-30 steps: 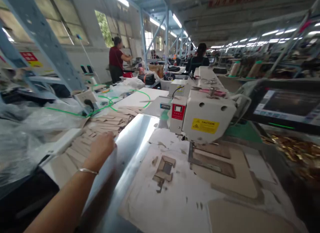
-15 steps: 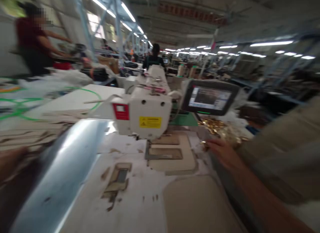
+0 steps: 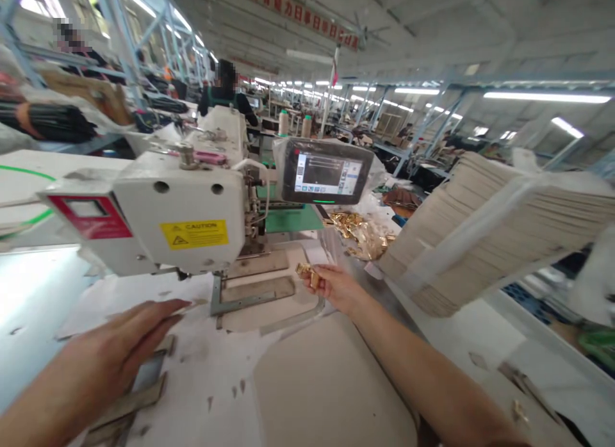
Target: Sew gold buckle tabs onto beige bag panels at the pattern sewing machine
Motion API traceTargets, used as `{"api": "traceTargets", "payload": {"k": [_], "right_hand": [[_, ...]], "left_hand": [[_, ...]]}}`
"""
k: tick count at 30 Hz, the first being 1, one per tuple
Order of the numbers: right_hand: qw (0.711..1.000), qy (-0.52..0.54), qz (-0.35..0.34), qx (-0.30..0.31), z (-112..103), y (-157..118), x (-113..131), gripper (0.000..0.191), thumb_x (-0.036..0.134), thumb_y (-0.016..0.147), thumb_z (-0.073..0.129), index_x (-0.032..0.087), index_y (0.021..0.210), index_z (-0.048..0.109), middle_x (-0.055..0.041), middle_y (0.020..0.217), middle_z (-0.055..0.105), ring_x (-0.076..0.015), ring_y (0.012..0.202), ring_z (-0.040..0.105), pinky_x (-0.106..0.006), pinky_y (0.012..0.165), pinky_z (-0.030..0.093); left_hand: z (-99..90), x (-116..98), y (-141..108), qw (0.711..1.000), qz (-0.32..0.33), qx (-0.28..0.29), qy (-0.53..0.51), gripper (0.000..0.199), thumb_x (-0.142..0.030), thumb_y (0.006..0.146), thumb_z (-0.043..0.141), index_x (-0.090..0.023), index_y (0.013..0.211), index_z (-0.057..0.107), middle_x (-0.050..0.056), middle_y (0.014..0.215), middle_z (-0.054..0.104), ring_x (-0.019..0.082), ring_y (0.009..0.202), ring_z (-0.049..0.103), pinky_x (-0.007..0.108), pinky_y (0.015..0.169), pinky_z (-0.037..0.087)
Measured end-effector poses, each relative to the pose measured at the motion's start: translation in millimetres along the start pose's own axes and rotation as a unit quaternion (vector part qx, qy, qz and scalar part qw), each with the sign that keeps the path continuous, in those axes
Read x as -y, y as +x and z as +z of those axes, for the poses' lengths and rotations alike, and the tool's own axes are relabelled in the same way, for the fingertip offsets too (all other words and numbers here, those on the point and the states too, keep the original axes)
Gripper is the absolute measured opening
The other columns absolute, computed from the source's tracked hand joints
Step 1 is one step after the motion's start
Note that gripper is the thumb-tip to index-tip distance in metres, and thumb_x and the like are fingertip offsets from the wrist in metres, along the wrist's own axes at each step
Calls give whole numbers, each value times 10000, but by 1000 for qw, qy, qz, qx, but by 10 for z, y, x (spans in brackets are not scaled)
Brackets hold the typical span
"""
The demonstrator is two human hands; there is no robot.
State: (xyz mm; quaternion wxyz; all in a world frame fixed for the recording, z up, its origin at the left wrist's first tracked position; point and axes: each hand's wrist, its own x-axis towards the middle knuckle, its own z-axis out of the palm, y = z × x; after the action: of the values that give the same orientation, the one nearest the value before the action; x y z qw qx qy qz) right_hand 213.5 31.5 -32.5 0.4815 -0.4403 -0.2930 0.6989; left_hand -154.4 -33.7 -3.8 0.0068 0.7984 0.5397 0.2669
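My right hand (image 3: 339, 288) pinches a small crumpled gold piece (image 3: 307, 275) between its fingers, just above the right end of a metal sewing clamp frame (image 3: 254, 290). The clamp sits on a beige template under the needle area of a white industrial sewing machine head (image 3: 177, 216). My left hand (image 3: 115, 344) lies flat on the white paper-covered work surface (image 3: 211, 370), fingers apart and holding nothing. Its fingertips point toward the clamp, and beige cut strips (image 3: 129, 399) lie by its heel.
A heap of gold pieces (image 3: 362, 235) lies beyond my right hand, below a touchscreen panel (image 3: 327, 171). A tall stack of beige strips (image 3: 494, 235) in plastic stands to the right. A person (image 3: 225, 95) works behind the machine, among long rows of sewing stations.
The view has swung right. My right hand has come from beside the gold heap with a gold piece in its fingers. My left hand has moved from the strip pile onto the work surface.
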Motion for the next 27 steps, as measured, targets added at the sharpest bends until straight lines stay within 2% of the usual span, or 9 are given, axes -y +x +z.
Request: {"api": "traceTargets", "payload": {"k": [7,10,12,16,19,21,23,25,27], "right_hand": [[999,-32,19,31,-80,-125,53,171,229,763,702,169,863,577,8,704,657,-110,529,592,-239,513,493],[983,-180,-40,-16,-146,-72,118,211,336,790,668,177,914,605,59,602,546,-89,453,481,-201,440,361],[909,-390,-136,-46,-140,-18,166,206,344,808,657,181,934,651,50,581,536,-98,489,477,-207,480,340],[652,-725,-223,0,32,38,223,206,323,895,584,230,1035,701,-35,803,682,-177,788,625,-250,662,400],[564,-795,-220,32,163,47,208,249,288,958,472,212,1006,704,-81,983,687,-198,876,650,-266,696,406],[564,-794,-226,23,178,72,178,255,275,960,461,190,995,699,-100,1047,672,-203,895,652,-272,708,408],[601,-765,-231,11,129,119,147,221,288,942,504,186,1025,682,-94,1020,676,-210,914,644,-278,733,410],[681,-702,-209,-3,41,167,132,229,300,877,610,190,1073,653,-59,898,677,-202,862,633,-277,727,411],[800,-580,-152,-29,-51,185,150,350,275,785,697,184,1111,611,-14,781,644,-171,742,609,-259,667,413]], "left_hand": [[438,-793,333,989,24,119,-89,501,-564,936,278,-264,1072,657,11,1007,766,197,858,731,284,761,586],[527,-916,387,982,-8,163,-97,475,-513,947,261,-236,1071,627,35,961,763,216,840,727,326,757,576],[588,-946,391,978,-26,184,-97,462,-500,951,253,-224,1087,598,52,965,754,236,875,720,357,777,561],[669,-996,377,970,-36,220,-98,430,-469,961,238,-224,1112,558,72,996,740,252,904,709,379,781,535],[663,-1038,376,967,-40,230,-99,416,-439,963,235,-221,1122,552,82,1026,737,257,933,703,385,799,520],[643,-1059,376,967,-48,233,-96,414,-428,962,234,-221,1142,544,87,1049,735,261,944,702,388,799,513],[622,-1080,377,966,-52,235,-96,405,-426,960,238,-222,1138,539,90,1053,732,262,950,700,385,800,507],[603,-1110,384,966,-51,234,-101,386,-418,957,243,-221,1120,533,91,1042,729,257,959,695,376,807,499],[586,-1154,404,964,-56,238,-107,357,-394,958,240,-216,1089,520,92,992,727,250,940,695,363,797,489]]}}
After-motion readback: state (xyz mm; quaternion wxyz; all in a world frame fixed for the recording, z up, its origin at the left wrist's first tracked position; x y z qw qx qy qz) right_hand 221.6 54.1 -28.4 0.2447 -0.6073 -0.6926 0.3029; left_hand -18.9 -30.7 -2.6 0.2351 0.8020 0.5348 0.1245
